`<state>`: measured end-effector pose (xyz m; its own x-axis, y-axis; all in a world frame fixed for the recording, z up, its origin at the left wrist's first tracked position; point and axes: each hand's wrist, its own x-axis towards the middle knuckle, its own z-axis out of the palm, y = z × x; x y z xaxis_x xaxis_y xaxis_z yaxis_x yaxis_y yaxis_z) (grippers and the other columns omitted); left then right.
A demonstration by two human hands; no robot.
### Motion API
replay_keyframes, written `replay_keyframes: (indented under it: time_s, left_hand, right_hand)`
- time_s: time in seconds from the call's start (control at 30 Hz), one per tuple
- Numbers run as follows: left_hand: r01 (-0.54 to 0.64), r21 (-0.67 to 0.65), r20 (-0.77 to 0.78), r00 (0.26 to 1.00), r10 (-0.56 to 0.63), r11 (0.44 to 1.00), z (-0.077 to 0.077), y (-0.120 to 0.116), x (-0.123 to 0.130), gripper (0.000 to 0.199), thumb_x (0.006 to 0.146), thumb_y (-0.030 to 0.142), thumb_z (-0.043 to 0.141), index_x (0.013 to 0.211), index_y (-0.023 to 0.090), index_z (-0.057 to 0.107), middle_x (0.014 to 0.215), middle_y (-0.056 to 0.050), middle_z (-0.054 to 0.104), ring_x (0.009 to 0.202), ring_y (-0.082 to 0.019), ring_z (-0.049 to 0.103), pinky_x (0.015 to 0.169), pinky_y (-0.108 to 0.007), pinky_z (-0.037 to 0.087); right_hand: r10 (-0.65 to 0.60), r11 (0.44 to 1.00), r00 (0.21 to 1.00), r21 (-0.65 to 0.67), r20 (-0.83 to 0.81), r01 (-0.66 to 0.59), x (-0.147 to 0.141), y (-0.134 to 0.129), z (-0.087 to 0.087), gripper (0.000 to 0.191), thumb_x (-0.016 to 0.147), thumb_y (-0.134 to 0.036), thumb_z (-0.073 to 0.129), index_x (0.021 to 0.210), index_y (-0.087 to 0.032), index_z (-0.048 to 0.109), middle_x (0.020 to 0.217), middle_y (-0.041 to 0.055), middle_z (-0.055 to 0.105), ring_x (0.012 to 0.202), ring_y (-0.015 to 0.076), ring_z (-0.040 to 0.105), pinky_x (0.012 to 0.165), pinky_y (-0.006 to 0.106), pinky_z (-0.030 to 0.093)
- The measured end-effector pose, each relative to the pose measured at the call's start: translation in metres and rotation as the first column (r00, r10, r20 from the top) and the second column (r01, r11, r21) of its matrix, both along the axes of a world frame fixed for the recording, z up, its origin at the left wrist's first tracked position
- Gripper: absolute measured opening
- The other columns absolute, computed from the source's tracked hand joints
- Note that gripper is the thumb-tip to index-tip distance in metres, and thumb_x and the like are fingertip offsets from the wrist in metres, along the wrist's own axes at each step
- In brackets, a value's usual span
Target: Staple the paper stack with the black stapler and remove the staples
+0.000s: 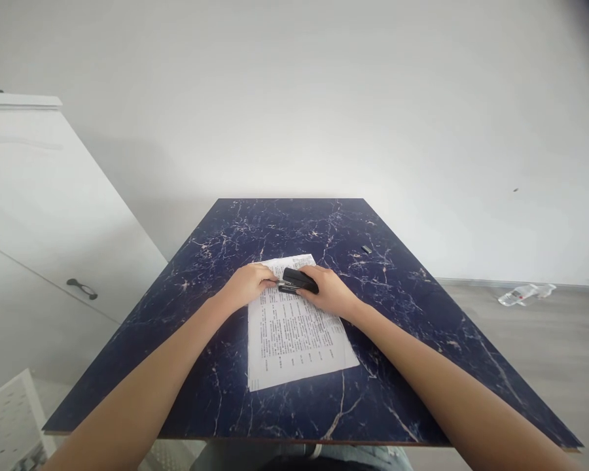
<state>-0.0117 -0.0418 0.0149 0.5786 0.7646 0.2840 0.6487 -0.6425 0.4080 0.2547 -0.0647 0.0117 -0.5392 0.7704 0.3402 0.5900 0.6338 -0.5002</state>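
A black stapler (299, 280) is held in my right hand (331, 291) above the upper part of a printed sheet of paper (294, 333). Its jaws are apart and point left. My left hand (250, 285) is at the stapler's front end, thumb and fingertips closed together. Something small and pale shows at those fingertips, too small to name. The lower part of the sheet lies flat and slightly turned on the dark blue marbled table (216, 392); the hands cover some of its upper part.
A small grey strip (366, 249) lies on the table to the right, beyond my right hand. On the left stands a white cabinet (53, 196) with a dark handle (82, 288). A clear plastic bottle (525, 294) lies on the floor by the white wall.
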Motion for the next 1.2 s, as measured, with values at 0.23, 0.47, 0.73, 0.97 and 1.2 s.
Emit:
replay_keyframes:
  time_s: [0.23,0.47,0.73,0.97,1.2]
  left_hand:
    - [-0.014,0.008,0.046,0.999,0.014,1.000,0.004,-0.004,-0.001,0.020,0.096,0.024,0.058,0.102,0.026,0.078,0.106,-0.006,0.078,0.100,-0.025,0.071,0.091,-0.042,0.055]
    - [0.083,0.052,0.020,0.996,-0.084,0.995,0.002,-0.001,-0.007,0.023,0.099,0.031,0.056,0.096,0.028,0.079,0.116,-0.005,0.076,0.111,-0.025,0.066,0.098,-0.044,0.053]
    - [0.049,-0.017,0.088,0.995,-0.048,0.999,0.005,-0.006,0.000,0.017,0.098,0.029,0.057,0.087,0.021,0.068,0.113,-0.008,0.070,0.107,-0.025,0.061,0.095,-0.045,0.050]
    - [-0.065,-0.090,0.274,0.958,0.087,0.994,0.007,-0.009,0.006,0.016,0.102,0.033,0.050,0.097,0.020,0.060,0.102,-0.007,0.070,0.092,-0.020,0.065,0.085,-0.035,0.049]
    - [-0.181,-0.132,0.415,0.883,0.220,0.975,0.006,-0.006,0.004,0.028,0.106,0.034,0.038,0.113,0.021,0.062,0.079,0.000,0.062,0.068,-0.014,0.057,0.070,-0.027,0.046]
  right_hand:
    - [-0.014,1.000,1.000,-0.005,0.003,0.014,0.001,0.000,-0.001,0.017,0.090,-0.021,0.069,0.106,-0.020,0.061,0.095,0.0049,0.067,0.084,0.0206,0.062,0.071,0.031,0.045]
    - [-0.021,1.000,1.000,-0.006,0.017,0.022,0.002,0.000,0.000,0.014,0.090,-0.022,0.068,0.100,-0.021,0.059,0.092,0.0040,0.066,0.080,0.0194,0.061,0.067,0.030,0.043]
    - [-0.019,1.000,1.000,0.000,0.004,0.019,0.003,0.001,-0.003,0.016,0.090,-0.021,0.069,0.103,-0.021,0.060,0.092,0.0039,0.067,0.081,0.0196,0.061,0.069,0.030,0.043]
    - [-0.012,1.000,1.000,-0.002,0.009,0.012,0.003,0.000,-0.001,0.017,0.090,-0.021,0.068,0.105,-0.020,0.060,0.093,0.0040,0.066,0.080,0.0196,0.060,0.069,0.031,0.042]
    - [-0.017,1.000,1.000,-0.016,0.017,0.018,0.003,0.000,0.000,0.014,0.091,-0.022,0.068,0.101,-0.020,0.058,0.093,0.0043,0.066,0.079,0.0187,0.059,0.066,0.029,0.041]
